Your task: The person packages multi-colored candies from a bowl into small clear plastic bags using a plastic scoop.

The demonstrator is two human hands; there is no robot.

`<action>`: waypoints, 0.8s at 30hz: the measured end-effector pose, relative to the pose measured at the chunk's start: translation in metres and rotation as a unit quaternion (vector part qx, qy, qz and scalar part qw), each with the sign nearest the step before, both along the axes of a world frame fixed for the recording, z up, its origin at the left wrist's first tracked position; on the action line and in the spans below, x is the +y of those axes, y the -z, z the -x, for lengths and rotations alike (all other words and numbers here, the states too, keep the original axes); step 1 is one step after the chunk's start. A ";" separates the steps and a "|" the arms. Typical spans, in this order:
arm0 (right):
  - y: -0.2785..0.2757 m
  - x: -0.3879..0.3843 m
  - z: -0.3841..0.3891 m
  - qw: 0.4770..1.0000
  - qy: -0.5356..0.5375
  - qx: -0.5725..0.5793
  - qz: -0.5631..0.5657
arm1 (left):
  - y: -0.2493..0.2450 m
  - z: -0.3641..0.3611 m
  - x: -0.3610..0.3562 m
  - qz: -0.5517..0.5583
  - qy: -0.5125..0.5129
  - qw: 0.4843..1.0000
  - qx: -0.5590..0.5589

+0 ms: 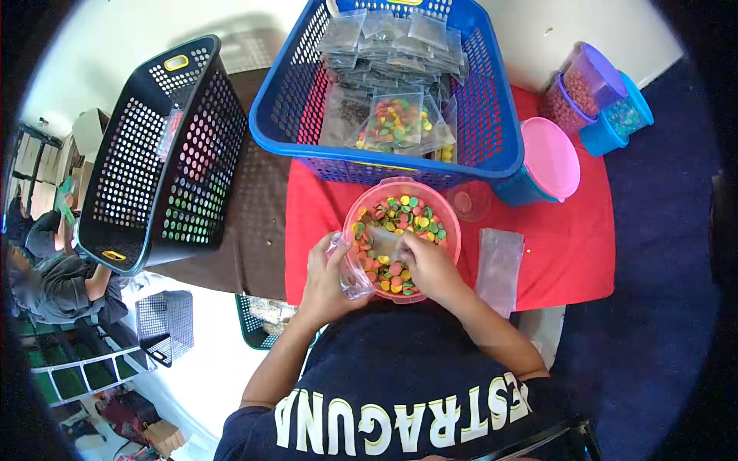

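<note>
A pink tub [453,223] of small red, yellow and green pieces [396,270] stands in front of my body on the red cloth. At its left rim, my left hand [329,276] is closed on a clear plastic bag [355,283]. My right hand [425,263] is over the pieces, its fingers pinched at the edge of something clear, seemingly a small plastic bag [382,242]. Flat clear bags [500,267] lie on the cloth to the right. Behind the tub, a filled bag of coloured pieces [396,119] rests among many others in the blue basket [492,146].
A black basket [201,146] stands at the left. Lidded tubs, one with a pink lid [551,160], and smaller containers [580,96] are at the right. A small round clear container [463,203] sits behind the pink tub. Another person [65,284] is at the far left.
</note>
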State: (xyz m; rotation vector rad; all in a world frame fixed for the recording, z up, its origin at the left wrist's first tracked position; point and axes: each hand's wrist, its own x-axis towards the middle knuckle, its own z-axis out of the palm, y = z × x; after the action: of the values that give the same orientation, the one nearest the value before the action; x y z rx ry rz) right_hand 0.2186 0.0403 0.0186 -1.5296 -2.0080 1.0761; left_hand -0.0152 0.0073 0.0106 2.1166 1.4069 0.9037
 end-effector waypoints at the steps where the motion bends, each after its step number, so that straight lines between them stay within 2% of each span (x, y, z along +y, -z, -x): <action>1: 0.001 0.002 0.002 0.999 0.009 0.031 0.008 | -0.001 0.000 0.000 0.001 0.003 1.000 0.003; 2: 0.006 0.003 0.001 0.999 0.009 0.032 0.007 | -0.003 0.000 0.000 0.000 0.003 1.000 0.003; 5: 0.016 0.005 -0.002 0.983 0.068 0.169 0.039 | -0.004 0.001 0.000 0.010 0.004 1.000 0.010; 6: 0.016 0.006 -0.003 0.982 0.069 0.170 0.038 | -0.002 0.001 0.001 0.009 0.007 1.000 0.008; 8: 0.016 0.007 -0.005 0.973 0.088 0.181 0.115 | -0.001 0.001 0.002 0.007 0.012 1.000 0.006; 14: -0.009 0.005 -0.014 0.966 0.083 0.215 0.113 | -0.005 0.001 0.003 0.026 0.007 0.999 0.019; 18: -0.009 0.006 -0.032 0.949 0.110 0.245 0.164 | 0.000 0.004 0.004 0.005 0.018 1.000 0.000; 20: -0.015 0.004 -0.038 0.950 0.111 0.248 0.155 | -0.002 0.005 0.006 -0.018 0.027 0.999 -0.011; 22: -0.027 -0.001 -0.043 0.950 0.102 0.263 0.137 | -0.008 0.006 0.004 0.018 0.014 1.000 0.003; 24: -0.032 -0.003 -0.049 0.950 0.103 0.269 0.121 | -0.014 0.006 0.006 0.007 0.013 1.000 0.001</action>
State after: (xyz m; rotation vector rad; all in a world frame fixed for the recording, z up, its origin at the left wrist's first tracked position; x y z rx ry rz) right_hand 0.2672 0.0377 0.0505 -1.3261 -1.3586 1.4954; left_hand -0.0213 0.0129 0.0245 2.1205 1.3800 0.8809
